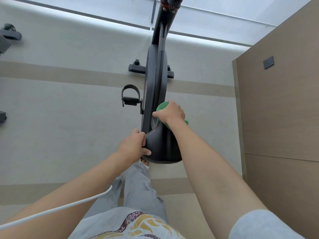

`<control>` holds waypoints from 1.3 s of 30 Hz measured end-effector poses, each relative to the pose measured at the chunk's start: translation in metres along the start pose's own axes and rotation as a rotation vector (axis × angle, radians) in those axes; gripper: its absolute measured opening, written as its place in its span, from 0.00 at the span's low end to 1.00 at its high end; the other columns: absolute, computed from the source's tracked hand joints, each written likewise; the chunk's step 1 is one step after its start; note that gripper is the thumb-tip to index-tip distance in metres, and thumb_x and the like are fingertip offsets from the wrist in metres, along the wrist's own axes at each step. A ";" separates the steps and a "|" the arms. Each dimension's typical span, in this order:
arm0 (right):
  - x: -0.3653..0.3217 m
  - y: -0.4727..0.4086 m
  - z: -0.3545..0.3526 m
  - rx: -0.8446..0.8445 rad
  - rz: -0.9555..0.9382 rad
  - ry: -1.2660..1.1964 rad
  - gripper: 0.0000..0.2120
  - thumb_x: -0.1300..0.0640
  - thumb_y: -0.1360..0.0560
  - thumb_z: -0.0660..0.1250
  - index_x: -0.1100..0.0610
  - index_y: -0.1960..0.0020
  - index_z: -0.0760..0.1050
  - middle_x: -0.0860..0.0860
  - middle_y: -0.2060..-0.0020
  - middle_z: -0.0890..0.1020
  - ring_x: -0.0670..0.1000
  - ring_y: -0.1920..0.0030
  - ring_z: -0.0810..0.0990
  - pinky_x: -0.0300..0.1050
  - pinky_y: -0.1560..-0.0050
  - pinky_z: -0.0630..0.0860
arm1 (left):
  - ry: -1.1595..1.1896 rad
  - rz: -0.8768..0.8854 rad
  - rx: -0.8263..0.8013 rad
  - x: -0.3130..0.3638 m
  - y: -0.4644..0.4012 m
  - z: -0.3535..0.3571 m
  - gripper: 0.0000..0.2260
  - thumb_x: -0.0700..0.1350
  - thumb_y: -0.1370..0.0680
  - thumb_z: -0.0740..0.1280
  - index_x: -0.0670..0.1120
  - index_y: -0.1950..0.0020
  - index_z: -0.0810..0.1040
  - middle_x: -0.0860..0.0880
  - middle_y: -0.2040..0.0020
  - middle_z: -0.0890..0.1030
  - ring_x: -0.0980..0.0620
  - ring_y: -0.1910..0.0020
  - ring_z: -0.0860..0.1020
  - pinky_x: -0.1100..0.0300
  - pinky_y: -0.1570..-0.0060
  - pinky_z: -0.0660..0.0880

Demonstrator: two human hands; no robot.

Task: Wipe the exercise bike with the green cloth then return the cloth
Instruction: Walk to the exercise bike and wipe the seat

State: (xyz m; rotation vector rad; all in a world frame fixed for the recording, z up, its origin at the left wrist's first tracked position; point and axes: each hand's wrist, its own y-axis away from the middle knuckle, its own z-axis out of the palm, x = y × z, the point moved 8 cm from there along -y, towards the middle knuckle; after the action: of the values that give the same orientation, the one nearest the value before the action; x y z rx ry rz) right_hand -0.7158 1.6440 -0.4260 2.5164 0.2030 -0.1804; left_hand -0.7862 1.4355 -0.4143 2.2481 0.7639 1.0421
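Note:
I look straight down on a black exercise bike (156,73). Its black saddle (162,149) is nearest to me, and the frame runs away towards the handlebar post at the top. My left hand (133,145) grips the saddle's left edge, thumb on top and fingers curled under. My right hand (170,112) holds the green cloth (162,106) bunched against the frame just beyond the saddle's nose. Most of the cloth is hidden under the hand; a bit sticks out at the wrist.
A pedal with a strap (130,97) juts out on the bike's left, and the base bar (136,68) lies across the pale tiled floor. A beige wall panel (279,109) stands close on the right. Other dark equipment (8,36) sits far left. A white cable (69,205) crosses my left arm.

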 end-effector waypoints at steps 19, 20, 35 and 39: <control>0.025 0.102 0.027 0.194 -0.007 0.140 0.55 0.30 0.24 0.65 0.59 0.15 0.39 0.59 0.22 0.63 0.64 0.29 0.71 0.67 0.31 0.69 | -0.012 0.000 0.054 0.005 0.013 -0.002 0.18 0.52 0.26 0.78 0.50 0.55 0.69 0.50 0.50 0.69 0.46 0.58 0.75 0.53 0.61 0.67; 0.025 0.103 0.029 0.190 0.001 0.154 0.55 0.29 0.24 0.64 0.59 0.15 0.38 0.60 0.21 0.63 0.64 0.28 0.70 0.67 0.31 0.68 | -0.013 -0.004 0.049 0.004 0.013 -0.002 0.18 0.52 0.26 0.78 0.50 0.55 0.68 0.51 0.50 0.69 0.47 0.58 0.74 0.53 0.61 0.67; -0.013 0.027 0.007 0.256 -0.078 -0.031 0.19 0.49 0.27 0.70 0.54 0.38 0.73 0.55 0.47 0.75 0.63 0.52 0.79 0.51 0.55 0.71 | -0.077 -0.011 -0.027 0.011 0.008 0.000 0.17 0.50 0.21 0.74 0.46 0.48 0.66 0.47 0.46 0.65 0.44 0.57 0.72 0.50 0.59 0.69; -0.017 0.009 0.000 0.170 -0.103 -0.066 0.05 0.54 0.30 0.67 0.52 0.55 0.74 0.49 0.60 0.77 0.59 0.58 0.76 0.47 0.56 0.69 | -0.085 -0.014 -0.027 0.014 0.009 -0.001 0.15 0.48 0.20 0.73 0.45 0.45 0.68 0.46 0.44 0.66 0.43 0.56 0.72 0.49 0.57 0.70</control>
State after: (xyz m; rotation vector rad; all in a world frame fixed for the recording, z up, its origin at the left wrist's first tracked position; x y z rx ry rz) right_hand -0.7310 1.6345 -0.4177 2.6656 0.3027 -0.3347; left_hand -0.7769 1.4391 -0.4008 2.2449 0.7245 0.9387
